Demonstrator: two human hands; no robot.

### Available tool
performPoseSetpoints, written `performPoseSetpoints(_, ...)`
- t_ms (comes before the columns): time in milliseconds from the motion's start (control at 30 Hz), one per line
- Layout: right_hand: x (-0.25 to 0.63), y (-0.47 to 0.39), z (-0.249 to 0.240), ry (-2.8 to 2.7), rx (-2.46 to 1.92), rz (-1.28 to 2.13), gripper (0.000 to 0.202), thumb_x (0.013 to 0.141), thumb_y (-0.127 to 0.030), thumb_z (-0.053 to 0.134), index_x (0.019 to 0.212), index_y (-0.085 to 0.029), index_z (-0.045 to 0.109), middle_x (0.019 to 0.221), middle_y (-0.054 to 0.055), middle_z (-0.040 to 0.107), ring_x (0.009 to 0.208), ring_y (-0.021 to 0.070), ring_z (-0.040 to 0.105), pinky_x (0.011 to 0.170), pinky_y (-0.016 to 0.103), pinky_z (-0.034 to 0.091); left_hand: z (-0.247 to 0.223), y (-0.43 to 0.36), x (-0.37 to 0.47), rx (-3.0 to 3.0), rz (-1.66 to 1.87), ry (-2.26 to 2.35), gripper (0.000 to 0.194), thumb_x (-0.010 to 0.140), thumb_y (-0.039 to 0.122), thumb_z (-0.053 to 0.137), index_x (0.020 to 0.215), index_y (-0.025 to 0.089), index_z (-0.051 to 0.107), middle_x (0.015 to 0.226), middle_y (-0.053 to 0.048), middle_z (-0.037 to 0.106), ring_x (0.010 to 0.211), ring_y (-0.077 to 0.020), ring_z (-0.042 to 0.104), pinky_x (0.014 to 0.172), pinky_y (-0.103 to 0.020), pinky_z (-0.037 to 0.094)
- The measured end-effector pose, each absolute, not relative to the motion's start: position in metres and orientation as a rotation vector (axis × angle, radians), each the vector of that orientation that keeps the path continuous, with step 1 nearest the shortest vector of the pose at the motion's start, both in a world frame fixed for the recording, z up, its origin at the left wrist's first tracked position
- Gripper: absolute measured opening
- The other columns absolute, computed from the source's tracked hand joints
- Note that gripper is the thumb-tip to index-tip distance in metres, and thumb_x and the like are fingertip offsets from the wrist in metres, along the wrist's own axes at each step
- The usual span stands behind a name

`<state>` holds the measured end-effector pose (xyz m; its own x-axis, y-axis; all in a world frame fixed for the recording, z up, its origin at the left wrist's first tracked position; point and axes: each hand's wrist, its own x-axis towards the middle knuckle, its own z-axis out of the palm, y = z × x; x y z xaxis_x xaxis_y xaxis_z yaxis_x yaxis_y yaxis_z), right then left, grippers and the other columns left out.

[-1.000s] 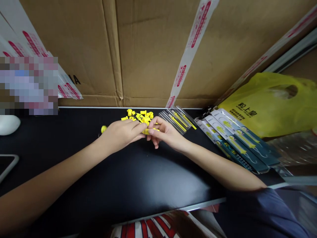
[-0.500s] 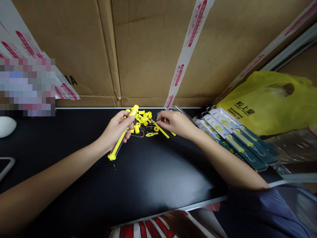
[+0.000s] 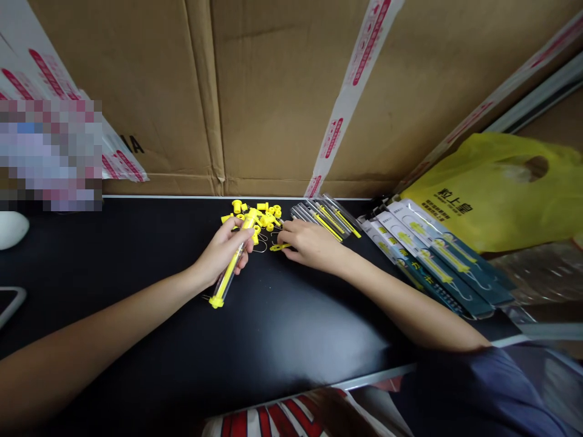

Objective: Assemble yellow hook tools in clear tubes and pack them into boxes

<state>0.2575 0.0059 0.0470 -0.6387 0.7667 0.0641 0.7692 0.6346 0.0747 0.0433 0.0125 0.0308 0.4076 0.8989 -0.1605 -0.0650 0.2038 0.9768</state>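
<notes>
My left hand (image 3: 224, 250) is wrapped round a clear tube with yellow end caps and a yellow strip inside (image 3: 231, 267); it slants down to the left over the black table. My right hand (image 3: 314, 244) has its fingertips on a small flat yellow piece (image 3: 277, 247) at the front of the pile and looks pinched on it. Yellow caps and rings (image 3: 269, 215) lie in a loose pile between the hands, with thin metal hooks (image 3: 261, 244) beside them. Behind my right hand lie several clear tubes with yellow strips (image 3: 328, 217).
Packaged hook sets (image 3: 423, 249) lie stacked at the right, below a yellow plastic bag (image 3: 501, 194). Cardboard (image 3: 273, 121) stands along the back edge of the black table (image 3: 282, 328). A white rounded object (image 3: 13, 230) and a white-edged device (image 3: 13, 306) are at the far left.
My right hand has moved left and toward me, from the strips to the small flat yellow piece, uncovering the clear tubes. My left hand has shifted slightly right and down with its tube.
</notes>
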Motion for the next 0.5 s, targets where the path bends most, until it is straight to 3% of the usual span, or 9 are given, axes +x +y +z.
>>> performPoseSetpoints(267,0.259,0.007,0.048,-2.861,-1.382,-0.213,0.02,0.083,-0.009,0.047,0.093,-0.014,0.063,0.092,0.01,0.061,0.082,0.0197,0.054,0.068,0.03,0.034,0.02,0.011,0.044,1.19,0.81,0.86,0.024,0.083,0.039,0.058,0.087,0.024,0.039,0.062,0.008,0.053,0.034,-0.0048,0.044,0.027,-0.012,0.033)
performPoseSetpoints(500,0.265,0.014,0.045,-2.842,-1.454,-0.185,0.013,0.082,-0.011,0.048,0.085,-0.015,0.06,0.087,0.009,0.064,0.08,0.0196,0.055,0.065,0.029,0.031,0.018,0.009,0.045,1.26,0.771,0.863,0.023,0.084,0.037,0.056,0.089,0.024,0.038,0.062,0.009,0.051,0.035,-0.0045,0.045,0.028,-0.012,0.035)
